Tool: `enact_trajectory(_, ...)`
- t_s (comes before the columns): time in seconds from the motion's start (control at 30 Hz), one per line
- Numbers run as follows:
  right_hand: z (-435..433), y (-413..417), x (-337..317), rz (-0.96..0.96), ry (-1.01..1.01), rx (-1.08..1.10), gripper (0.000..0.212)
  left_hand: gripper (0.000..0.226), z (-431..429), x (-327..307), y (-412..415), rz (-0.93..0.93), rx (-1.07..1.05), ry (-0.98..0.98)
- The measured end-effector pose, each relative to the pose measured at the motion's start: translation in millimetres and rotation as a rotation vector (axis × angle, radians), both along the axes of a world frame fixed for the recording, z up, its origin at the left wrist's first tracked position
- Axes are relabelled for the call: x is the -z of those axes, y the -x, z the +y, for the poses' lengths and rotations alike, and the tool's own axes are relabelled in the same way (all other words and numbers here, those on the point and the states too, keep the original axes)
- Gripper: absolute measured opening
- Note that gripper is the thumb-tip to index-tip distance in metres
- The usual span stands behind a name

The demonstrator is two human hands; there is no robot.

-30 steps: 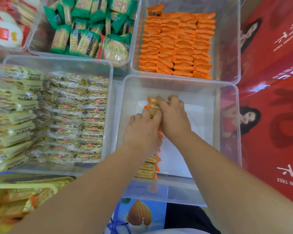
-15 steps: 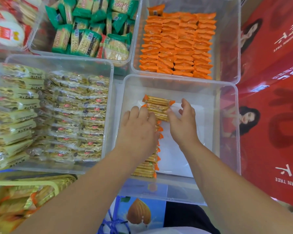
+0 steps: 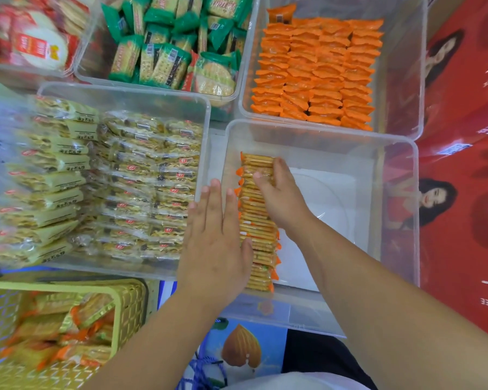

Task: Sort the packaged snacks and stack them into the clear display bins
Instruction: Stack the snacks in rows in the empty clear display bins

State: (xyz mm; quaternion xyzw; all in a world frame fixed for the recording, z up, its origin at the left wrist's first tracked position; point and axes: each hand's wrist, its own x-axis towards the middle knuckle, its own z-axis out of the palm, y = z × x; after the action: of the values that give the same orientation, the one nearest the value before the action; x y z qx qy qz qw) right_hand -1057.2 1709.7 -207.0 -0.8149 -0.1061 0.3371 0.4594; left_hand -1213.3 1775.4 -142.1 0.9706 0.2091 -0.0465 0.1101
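Note:
A row of orange-edged cracker packs [image 3: 258,220] stands on edge along the left side of the near clear bin [image 3: 389,209]. My left hand [image 3: 217,237] lies flat with straight fingers against the left side of the row, at the bin's left wall. My right hand [image 3: 279,195] rests on the row's top and right side near its far end, its fingers pressing the packs. Neither hand grips a single pack.
A yellow basket [image 3: 124,302] at lower left holds loose orange cracker packs. Beyond the near bin stand a bin of orange packs [image 3: 316,71], a bin of green packs [image 3: 175,49] and, to the left, a bin of clear-wrapped packs [image 3: 124,178]. Red printed cartons [image 3: 468,164] line the right.
My left hand has slid back toward me and flattened along the row's left side. My right hand moved onto the far end of the row. The camera view shifted right.

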Motion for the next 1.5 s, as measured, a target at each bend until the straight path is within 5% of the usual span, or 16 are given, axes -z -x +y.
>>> enact_trajectory(0.27,-29.1,17.7,6.2,-0.111,0.042,0.176,0.076,0.081,1.0,1.6,1.1,0.019,0.003,-0.003)
enact_trajectory(0.37,-29.6,39.0,6.2,0.019,0.023,0.263,0.079,0.08,1.1,2.1,1.4,0.008,0.003,0.005)
enact_trajectory(0.53,-19.5,47.7,-2.2,0.126,-0.145,0.077,0.073,0.077,0.2,2.4,1.1,-0.001,0.0,0.007)
enact_trajectory(0.67,-33.0,35.2,-9.6,0.281,-0.233,0.091,0.049,0.077,1.3,2.8,1.2,0.008,-0.004,0.001)
enact_trajectory(0.87,-42.9,48.5,-10.5,0.381,-0.065,0.355,0.074,0.074,1.4,4.0,0.8,-0.008,-0.022,0.008)
enact_trajectory(1.03,-38.6,73.3,-20.0,0.473,-0.2,0.173,0.041,0.071,2.5,5.8,0.7,-0.017,-0.018,0.02)
enact_trajectory(1.13,-43.4,66.6,-27.3,0.514,-0.18,0.169,0.042,0.071,3.3,3.9,1.3,-0.019,-0.011,0.064)
enact_trajectory(1.27,-48.1,70.2,-47.4,0.29,-0.031,0.198,0.012,0.061,5.1,-15.2,10.9,-0.097,0.003,0.187)
enact_trajectory(1.4,-30.5,101.5,-67.8,-0.204,0.05,0.108,0.046,0.035,18.5,-38.6,58.1,-0.362,-0.012,0.24)
enact_trajectory(1.5,-5.5,151.0,-96.5,-0.348,-0.08,0.037,0.036,0.031,47.3,-50.5,118.1,-0.466,-0.035,0.282)
